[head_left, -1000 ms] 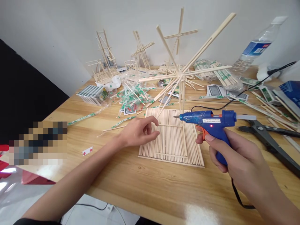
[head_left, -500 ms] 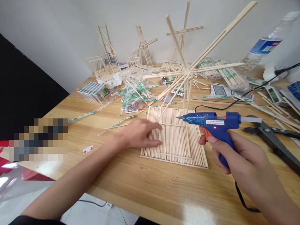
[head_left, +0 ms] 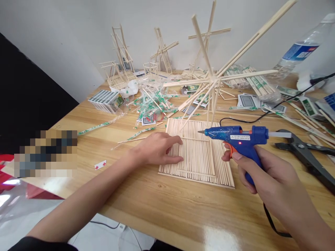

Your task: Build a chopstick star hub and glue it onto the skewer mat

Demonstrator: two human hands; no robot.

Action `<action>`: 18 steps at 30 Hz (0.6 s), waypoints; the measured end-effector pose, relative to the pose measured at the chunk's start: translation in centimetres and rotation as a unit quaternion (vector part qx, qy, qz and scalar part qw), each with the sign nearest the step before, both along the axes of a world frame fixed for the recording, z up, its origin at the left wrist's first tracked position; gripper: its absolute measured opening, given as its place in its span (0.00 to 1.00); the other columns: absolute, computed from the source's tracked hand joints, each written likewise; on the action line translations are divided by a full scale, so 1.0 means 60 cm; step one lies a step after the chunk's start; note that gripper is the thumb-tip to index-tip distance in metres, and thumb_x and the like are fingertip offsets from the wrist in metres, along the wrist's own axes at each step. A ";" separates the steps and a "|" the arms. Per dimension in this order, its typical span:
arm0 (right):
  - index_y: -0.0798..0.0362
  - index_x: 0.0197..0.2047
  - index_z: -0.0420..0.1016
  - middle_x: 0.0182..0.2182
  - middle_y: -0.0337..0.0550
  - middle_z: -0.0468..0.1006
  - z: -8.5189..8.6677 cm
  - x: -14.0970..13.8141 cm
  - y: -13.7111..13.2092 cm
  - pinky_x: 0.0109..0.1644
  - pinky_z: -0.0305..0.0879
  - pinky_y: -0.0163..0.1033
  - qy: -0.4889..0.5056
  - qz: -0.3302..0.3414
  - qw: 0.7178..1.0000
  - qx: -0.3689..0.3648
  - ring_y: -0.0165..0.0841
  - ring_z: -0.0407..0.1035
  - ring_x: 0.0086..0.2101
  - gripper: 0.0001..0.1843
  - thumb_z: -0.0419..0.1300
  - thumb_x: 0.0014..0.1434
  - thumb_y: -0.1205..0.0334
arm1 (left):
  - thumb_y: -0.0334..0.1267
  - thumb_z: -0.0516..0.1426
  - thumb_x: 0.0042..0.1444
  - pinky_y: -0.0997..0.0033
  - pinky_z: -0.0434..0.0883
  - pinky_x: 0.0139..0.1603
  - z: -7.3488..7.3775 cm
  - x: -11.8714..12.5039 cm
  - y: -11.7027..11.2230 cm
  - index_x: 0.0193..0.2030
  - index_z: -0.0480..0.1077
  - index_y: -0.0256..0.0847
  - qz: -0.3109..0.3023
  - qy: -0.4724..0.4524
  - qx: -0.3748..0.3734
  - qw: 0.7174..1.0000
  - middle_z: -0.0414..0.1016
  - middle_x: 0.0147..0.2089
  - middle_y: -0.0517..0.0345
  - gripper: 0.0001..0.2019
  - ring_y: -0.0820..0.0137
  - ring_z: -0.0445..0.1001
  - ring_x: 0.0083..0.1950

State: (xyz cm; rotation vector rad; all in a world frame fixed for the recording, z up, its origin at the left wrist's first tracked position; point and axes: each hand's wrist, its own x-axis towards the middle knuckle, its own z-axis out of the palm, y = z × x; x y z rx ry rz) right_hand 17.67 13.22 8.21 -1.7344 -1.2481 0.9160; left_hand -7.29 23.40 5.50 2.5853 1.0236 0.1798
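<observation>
In my right hand is a blue hot glue gun, its small red light lit and its nozzle pointing left. A finger lies at the orange trigger, and a glue stick pokes out of the back. My left hand rests on the left part of a flat panel of wooden sticks, thumb and forefinger spread apart. Thin sticks form a rectangular outline on top of the panel. Whether those fingertips press on a stick of its left side, I cannot tell. The nozzle hovers above the panel, apart from my left hand.
Behind the panel stands a star-shaped stick structure. More stick models, wrappers and card packs lie farther back. Large cutters are at the right, near the black cord. A plastic bottle stands back right.
The view has shifted slightly, so the table and stick structures appear a little farther right. Both hands and the glue gun hold nearly the same pose.
</observation>
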 end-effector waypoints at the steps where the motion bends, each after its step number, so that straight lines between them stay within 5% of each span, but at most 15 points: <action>1: 0.47 0.37 0.76 0.15 0.32 0.59 0.001 -0.001 0.000 0.22 0.48 0.37 -0.001 -0.004 1.000 -0.003 0.30 0.52 0.18 0.16 0.59 0.58 0.43 | 0.53 0.61 0.58 0.69 0.63 0.36 0.001 -0.001 0.001 0.54 0.73 0.41 0.003 -0.004 -0.005 1.000 0.74 0.28 0.61 0.23 0.67 0.72 0.32; 18: 0.48 0.36 0.76 0.16 0.30 0.60 0.001 0.000 -0.002 0.25 0.51 0.37 -0.047 -0.018 0.999 -0.004 0.30 0.54 0.19 0.18 0.59 0.57 0.41 | 0.55 0.63 0.55 0.68 0.65 0.37 0.007 -0.005 0.005 0.61 0.70 0.41 -0.002 0.021 -0.012 1.000 0.74 0.29 0.61 0.31 0.66 0.73 0.32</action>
